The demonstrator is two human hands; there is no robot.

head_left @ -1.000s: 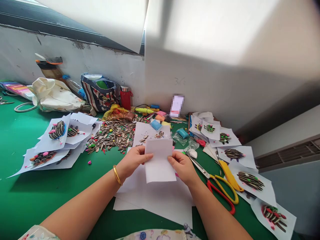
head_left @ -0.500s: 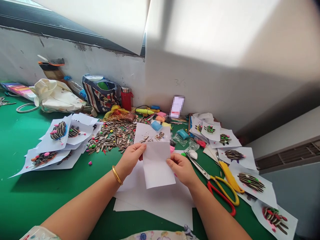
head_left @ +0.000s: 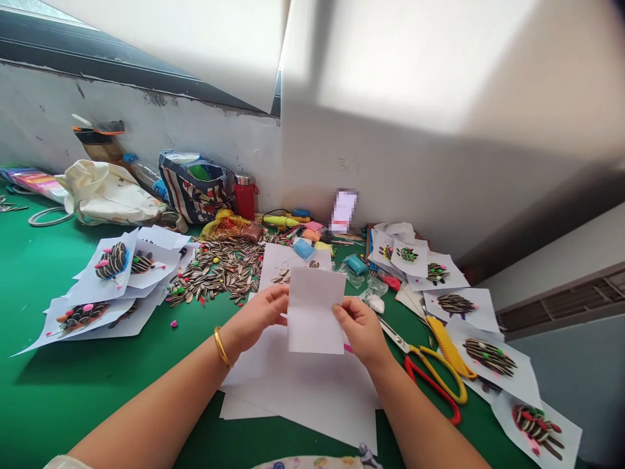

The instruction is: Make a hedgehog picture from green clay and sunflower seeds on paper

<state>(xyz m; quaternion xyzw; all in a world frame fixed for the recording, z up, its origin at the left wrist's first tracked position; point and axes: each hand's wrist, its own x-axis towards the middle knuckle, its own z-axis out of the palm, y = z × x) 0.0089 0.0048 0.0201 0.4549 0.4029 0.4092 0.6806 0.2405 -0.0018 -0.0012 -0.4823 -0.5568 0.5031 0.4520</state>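
A small white sheet of paper is held up between both hands above a stack of larger white sheets. My left hand, with a gold bangle at the wrist, pinches the paper's left edge. My right hand pinches its right edge. The sheet looks folded, with its top edge raised toward the far side. Behind it, a white sheet with a few seeds on it lies flat.
A pile of striped sunflower seeds lies ahead on the green table. Finished seed pictures on paper lie at left and right. Yellow-and-red scissors, clay pieces, a red flask and bags line the wall.
The small sheet was turned and shifted slightly between my hands, and now stands a little more upright and to the right. Both hands keep their pinch.
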